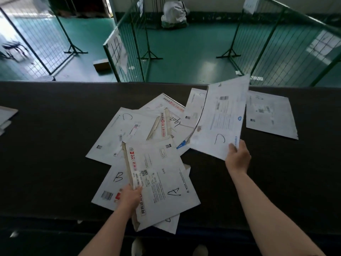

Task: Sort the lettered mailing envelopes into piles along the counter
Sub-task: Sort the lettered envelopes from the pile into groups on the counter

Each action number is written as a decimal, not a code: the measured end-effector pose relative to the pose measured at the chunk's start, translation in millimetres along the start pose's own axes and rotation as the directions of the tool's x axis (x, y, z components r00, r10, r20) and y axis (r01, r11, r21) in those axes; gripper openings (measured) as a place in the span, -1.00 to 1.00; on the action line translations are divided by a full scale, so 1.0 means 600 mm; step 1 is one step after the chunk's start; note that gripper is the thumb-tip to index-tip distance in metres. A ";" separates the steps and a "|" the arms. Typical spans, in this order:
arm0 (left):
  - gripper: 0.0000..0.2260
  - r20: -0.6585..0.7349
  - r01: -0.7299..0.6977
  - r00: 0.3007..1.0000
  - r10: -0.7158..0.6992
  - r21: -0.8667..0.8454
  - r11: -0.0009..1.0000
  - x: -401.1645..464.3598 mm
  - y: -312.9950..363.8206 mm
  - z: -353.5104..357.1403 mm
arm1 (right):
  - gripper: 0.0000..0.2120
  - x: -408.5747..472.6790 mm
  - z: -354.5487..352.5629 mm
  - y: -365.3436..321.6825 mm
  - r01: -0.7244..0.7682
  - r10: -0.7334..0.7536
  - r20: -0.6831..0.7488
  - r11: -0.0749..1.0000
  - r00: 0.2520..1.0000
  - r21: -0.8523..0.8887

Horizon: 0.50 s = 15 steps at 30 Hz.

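Because these envelopes are thin and light, they look bendy and likely to slide over each other. On the dark tabletop (55, 145) a messy heap (147, 126) lies in the middle. By its near corner, the right hand (238, 156) pinches an envelope marked C (219, 119), held up off the heap and bowing a little. At its left edge, the left hand (131, 196) grips another envelope (162, 182). One envelope (271, 115) lies alone to the right. A corner or edge looks best to hold.
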<state>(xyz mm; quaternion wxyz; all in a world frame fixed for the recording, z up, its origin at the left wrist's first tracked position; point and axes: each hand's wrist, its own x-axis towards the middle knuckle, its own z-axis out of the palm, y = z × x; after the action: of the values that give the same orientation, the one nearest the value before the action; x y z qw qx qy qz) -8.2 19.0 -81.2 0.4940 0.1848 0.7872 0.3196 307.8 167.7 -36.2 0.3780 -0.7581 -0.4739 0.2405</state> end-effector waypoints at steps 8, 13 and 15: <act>-0.86 -0.004 -0.023 1.000 0.022 -0.159 0.987 0.019 0.002 -0.051 | -0.84 -0.054 0.021 -0.052 -0.081 0.011 0.270 0.964 0.963 0.252; -0.86 0.034 -0.049 0.997 0.063 -0.320 0.946 0.031 0.020 -0.133 | -0.92 -0.129 0.082 -0.068 -0.161 0.090 0.592 0.985 0.801 0.068; -0.86 0.053 -0.066 0.995 0.089 -0.336 0.939 0.033 0.026 -0.163 | -0.93 -0.163 0.108 -0.088 -0.180 0.081 0.609 0.978 0.789 0.103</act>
<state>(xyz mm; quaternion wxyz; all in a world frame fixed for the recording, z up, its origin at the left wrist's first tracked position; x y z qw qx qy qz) -104.8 10.9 -53.8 0.5316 0.1401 0.6965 0.4612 189.9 116.2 -32.2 0.2486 -0.6415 -0.4954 0.5303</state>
